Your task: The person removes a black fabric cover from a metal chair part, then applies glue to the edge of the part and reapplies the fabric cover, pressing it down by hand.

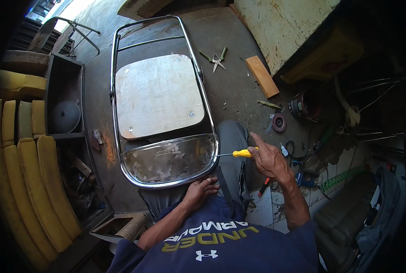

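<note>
The right hand (272, 159) held 1 yellow-handled steel screwdriver (243, 153), its tip at the right end of the shiny metal panel (166, 160) on the chrome-tubed chair (160, 95), whose near end lay over the grey trouser legs (233, 136). The left hand (199, 193) was beside the near rim; its grip I could not tell.

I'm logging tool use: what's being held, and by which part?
The right hand holds the screwdriver by its yellow handle. The left hand is at the chair frame; whether it grips is unclear.
</note>
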The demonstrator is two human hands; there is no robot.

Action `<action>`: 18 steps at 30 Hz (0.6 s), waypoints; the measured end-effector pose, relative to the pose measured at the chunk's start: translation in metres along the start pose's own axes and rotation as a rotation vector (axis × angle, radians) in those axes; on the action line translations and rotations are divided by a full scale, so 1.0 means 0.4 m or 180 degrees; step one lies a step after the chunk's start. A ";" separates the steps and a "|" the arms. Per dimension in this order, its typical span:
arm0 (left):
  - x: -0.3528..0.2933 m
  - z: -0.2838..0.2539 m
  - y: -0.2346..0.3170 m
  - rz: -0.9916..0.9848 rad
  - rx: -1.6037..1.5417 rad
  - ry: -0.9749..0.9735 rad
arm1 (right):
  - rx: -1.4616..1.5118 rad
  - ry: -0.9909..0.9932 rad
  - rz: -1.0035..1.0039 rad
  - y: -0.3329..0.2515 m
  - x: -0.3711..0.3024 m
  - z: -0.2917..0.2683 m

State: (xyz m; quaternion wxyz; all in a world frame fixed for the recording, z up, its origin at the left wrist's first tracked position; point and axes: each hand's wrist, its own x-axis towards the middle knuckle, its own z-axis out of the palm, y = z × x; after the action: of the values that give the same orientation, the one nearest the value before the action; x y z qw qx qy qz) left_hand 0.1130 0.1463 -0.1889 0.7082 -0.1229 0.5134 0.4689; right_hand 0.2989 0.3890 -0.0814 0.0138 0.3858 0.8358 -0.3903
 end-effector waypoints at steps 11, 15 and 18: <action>-0.019 0.195 0.071 0.3368 0.3793 0.0610 | 0.0476 0.0109 -0.0927 -0.006 -0.004 0.025; 0.081 0.243 0.134 0.3463 0.4645 0.0541 | 0.0623 0.0254 -0.1038 -0.051 -0.005 0.034; 0.118 0.240 0.136 0.3059 0.5229 0.0523 | 0.0641 0.0558 -0.0012 -0.067 -0.020 0.043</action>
State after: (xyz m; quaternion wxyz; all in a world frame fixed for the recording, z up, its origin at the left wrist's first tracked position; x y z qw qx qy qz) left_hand 0.1303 0.2631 -0.1694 0.2666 0.6041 0.7259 0.1926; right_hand 0.2823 0.3618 -0.0735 -0.0989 0.4164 0.7911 -0.4370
